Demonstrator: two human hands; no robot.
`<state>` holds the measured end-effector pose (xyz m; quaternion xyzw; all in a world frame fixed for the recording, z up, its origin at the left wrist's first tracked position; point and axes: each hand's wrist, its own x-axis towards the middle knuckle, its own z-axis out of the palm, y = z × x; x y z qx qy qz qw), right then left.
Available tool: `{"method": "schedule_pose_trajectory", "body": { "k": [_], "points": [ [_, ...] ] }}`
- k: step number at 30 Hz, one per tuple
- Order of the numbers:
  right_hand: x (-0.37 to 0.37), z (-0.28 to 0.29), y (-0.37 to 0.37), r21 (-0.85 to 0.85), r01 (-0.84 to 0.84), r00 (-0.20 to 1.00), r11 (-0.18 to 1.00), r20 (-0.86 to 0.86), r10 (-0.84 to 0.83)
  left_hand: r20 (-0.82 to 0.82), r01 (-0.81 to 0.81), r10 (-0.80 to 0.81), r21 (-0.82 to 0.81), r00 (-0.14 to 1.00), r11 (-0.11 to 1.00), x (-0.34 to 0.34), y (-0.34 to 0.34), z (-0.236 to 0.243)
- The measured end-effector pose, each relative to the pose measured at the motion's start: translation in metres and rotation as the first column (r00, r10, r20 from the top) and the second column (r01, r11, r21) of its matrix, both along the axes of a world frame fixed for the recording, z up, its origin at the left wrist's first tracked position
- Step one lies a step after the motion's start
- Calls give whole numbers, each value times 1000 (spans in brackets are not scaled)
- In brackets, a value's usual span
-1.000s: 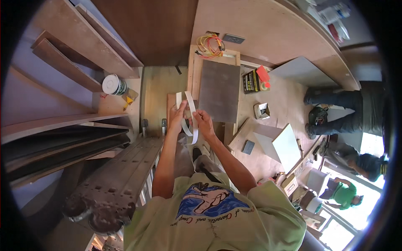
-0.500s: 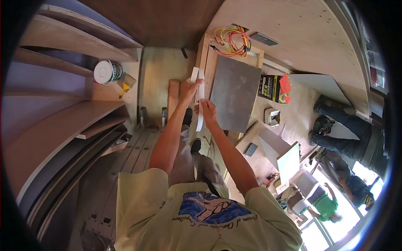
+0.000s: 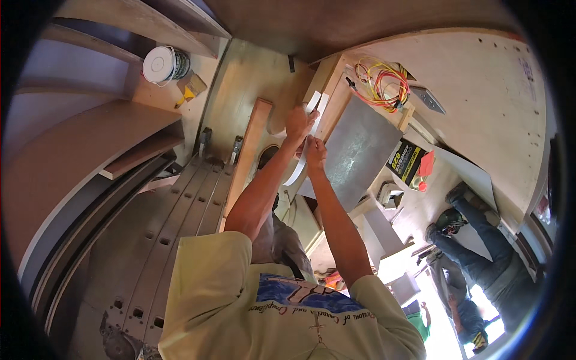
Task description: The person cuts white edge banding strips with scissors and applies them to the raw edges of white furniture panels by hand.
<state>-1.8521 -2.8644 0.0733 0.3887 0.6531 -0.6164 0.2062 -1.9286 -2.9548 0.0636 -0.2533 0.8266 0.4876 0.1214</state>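
A thin white strip (image 3: 296,173) runs slantwise through both of my hands. My left hand (image 3: 297,125) is closed round it near the far end, where two white tips stick out side by side; I cannot tell whether it is folded or two pieces. Just nearer to me, my right hand (image 3: 315,153) pinches it, and its curved lower end hangs free below. Beside the hands, on the right, is a flat dark grey panel (image 3: 360,141) on a wooden frame. A reddish-brown wooden board (image 3: 252,144) stands to the left.
A white bucket (image 3: 161,65) and a yellow-handled brush (image 3: 191,91) sit at the far left near curved shelving (image 3: 90,141). Coiled red and yellow wires (image 3: 381,84) lie beyond the panel. A black-and-yellow can (image 3: 407,162) stands at right, with other people (image 3: 501,264) beyond.
My view has turned, so the surroundings appear shifted and tilted. Both hands keep hold of the white strip, now farther right in the picture, and its lower end bends more.
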Motion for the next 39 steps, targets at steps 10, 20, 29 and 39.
{"method": "schedule_pose_trajectory", "body": {
  "k": [10, 20, 29, 39],
  "points": [
    [-10, 1, -3, -4, -13, 998, 1000, 65, 14, 5, 68, -67, -34, 998, 997, -13, -5, 10],
    [-15, 3, -4, -69, 33, 997, 997, 68, -28, 66, 125, -121, -61, 990, 990, -19, -4, 12],
    [-18, 8, -4, -29, 21, 996, 999, 87, -18, 59, 95, -91, -77, 994, 992, -18, 0, 11],
    [0, 9, 10, -35, -154, 981, 987, -123, 149, -13, -132, 131, -105, 991, 986, 5, -13, -4]
  ]
}}
